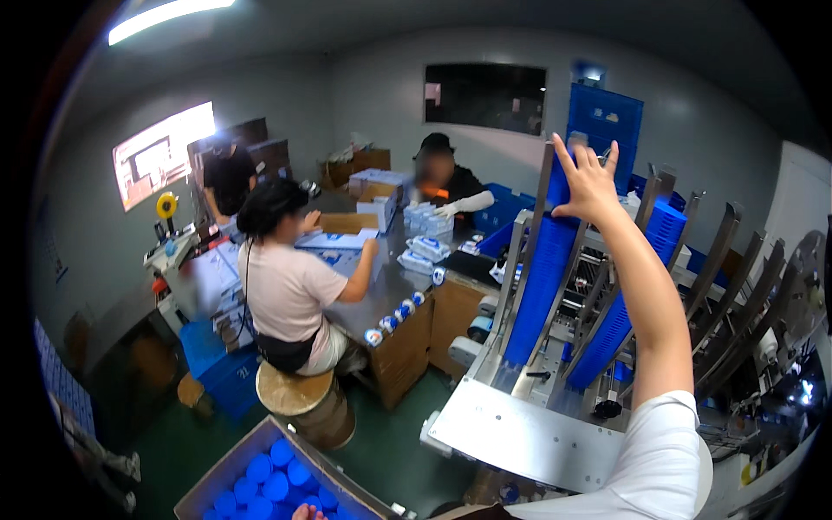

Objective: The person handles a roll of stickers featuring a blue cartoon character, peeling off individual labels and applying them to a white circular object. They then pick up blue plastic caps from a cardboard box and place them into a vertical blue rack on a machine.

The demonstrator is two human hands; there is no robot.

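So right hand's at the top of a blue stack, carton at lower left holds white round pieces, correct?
Not white: the head view shows blue round pieces in the carton at lower left. Right hand at the top of a blue stack is correct.

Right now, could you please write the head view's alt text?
The right hand is spread at the top of a blue stack in a machine; the left hand barely shows at a box of blue discs. Someone sits beyond.
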